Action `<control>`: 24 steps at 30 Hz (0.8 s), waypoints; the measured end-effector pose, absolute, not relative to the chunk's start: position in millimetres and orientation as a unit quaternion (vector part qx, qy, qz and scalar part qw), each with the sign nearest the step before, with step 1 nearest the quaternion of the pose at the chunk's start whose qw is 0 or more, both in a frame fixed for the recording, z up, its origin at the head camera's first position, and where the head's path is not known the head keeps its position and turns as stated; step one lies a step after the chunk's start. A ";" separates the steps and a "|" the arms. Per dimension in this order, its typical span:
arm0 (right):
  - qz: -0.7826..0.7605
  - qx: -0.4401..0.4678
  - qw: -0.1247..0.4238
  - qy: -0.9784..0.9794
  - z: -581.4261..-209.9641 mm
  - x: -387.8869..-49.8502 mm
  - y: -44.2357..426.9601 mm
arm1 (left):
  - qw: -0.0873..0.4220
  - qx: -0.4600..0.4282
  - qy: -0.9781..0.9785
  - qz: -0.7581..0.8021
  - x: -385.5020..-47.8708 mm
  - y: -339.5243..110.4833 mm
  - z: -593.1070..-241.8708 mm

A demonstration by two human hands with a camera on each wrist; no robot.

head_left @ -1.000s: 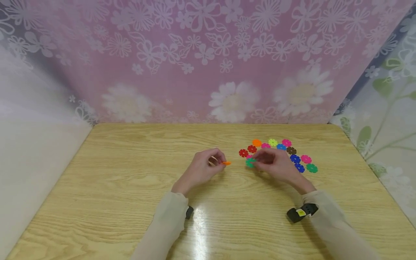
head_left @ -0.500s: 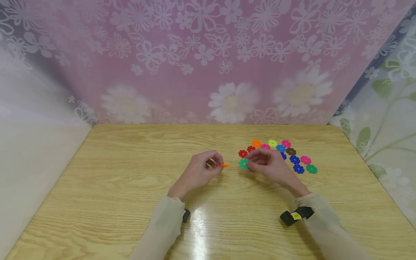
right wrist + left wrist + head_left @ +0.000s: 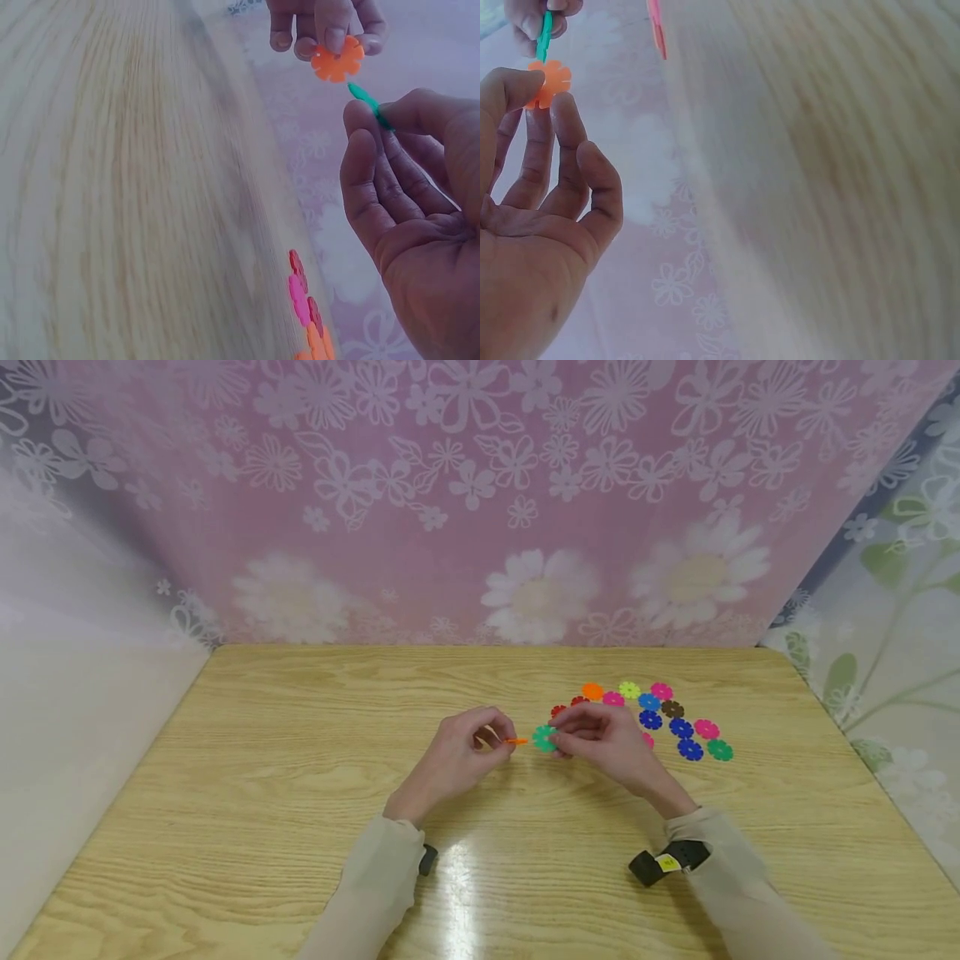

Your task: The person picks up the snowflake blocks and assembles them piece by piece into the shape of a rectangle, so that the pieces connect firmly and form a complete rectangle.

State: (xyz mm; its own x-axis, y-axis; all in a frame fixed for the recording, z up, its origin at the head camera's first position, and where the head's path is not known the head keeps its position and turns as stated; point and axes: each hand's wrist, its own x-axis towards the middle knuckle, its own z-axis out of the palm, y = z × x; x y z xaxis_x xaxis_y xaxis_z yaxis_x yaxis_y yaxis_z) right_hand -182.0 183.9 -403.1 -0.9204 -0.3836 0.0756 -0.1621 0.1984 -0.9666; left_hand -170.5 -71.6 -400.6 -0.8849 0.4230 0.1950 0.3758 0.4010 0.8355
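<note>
— From the head view, what do the hands have?
— The left hand (image 3: 457, 753) pinches an orange flower-shaped disc (image 3: 519, 742) between thumb and fingertips, leaving a round gap behind the pinch. The right hand (image 3: 609, 750) pinches a green flower-shaped disc (image 3: 544, 739) by its right edge. The two are held just beside each other over the wooden table (image 3: 285, 760).
— And around them?
— To the right, loose discs (image 3: 681, 728) lie spread out, among them a brown disc (image 3: 672, 709) and a yellow-green disc (image 3: 629, 690).
— What does the left wrist view add?
— The orange disc's notched face, only a thin edge from the head. The left thumb lies over it; the outer fingers bend loosely away. The green one turns edge-on.
— And the right wrist view?
— The green disc, edge-on here too, sits snugly between right thumb and finger. Its tip comes right up to the orange rim; I can't tell whether they touch. Low down, red, pink and orange discs show near the table's edge.
</note>
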 end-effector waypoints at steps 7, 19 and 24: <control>-0.624 -0.180 0.086 0.755 -402.5 -180.5 176.6 | 0.009 0.240 0.833 0.499 -168.4 -72.0 -398.9; -0.635 -0.162 0.096 0.749 -403.8 -182.3 170.3 | -0.020 0.242 0.826 0.508 -168.3 -74.1 -398.4; -0.647 -0.159 0.111 0.738 -403.3 -182.1 168.9 | -0.024 0.249 0.822 0.511 -167.9 -75.1 -397.8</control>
